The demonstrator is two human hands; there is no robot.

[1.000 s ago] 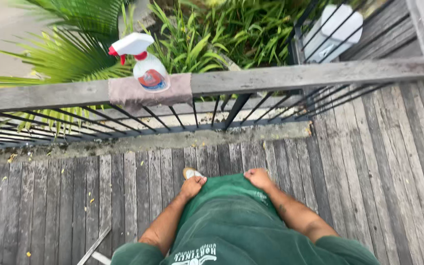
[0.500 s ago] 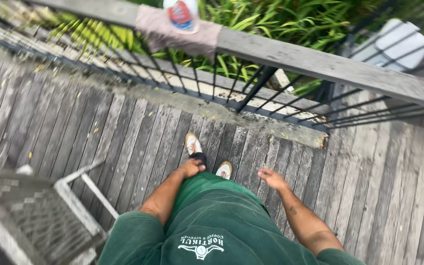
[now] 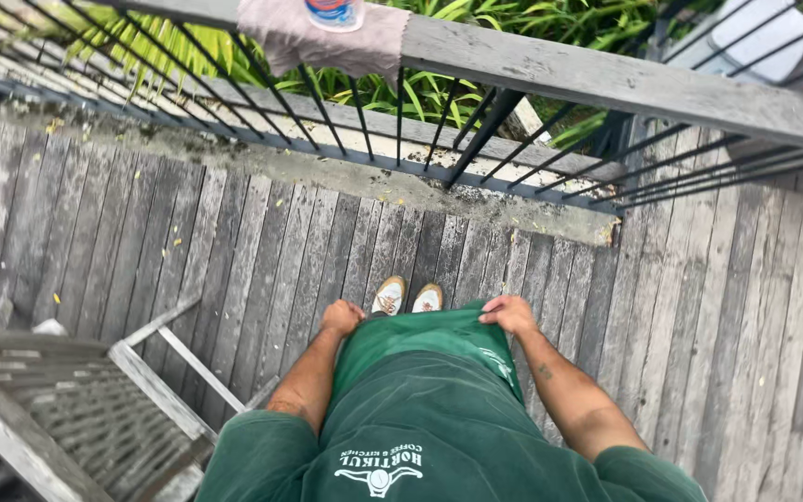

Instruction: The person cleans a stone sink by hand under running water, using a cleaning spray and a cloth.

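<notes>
weathered deck (image 3: 188, 251), railing (image 3: 606, 84) ahead; left hand (image 3: 341, 318) fisted, right hand (image 3: 509, 314) pinching green shirt hem (image 3: 420, 327)

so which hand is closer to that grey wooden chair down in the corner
Left. The left hand is at the shirt hem, on the side where the wooden chair stands. The right hand grips the hem on the far side of the body.

Deck boards (image 3: 234, 251): weathered grey wood, rough, matt. Top rail (image 3: 606, 79): same worn wood. Railing bars (image 3: 476, 139): dark painted metal. Cloth (image 3: 299, 42), upper middle: soft pinkish fabric. Shirt (image 3: 439, 409): matt green cotton. Chair (image 3: 76, 409), lower left: grey slatted wood.
</notes>
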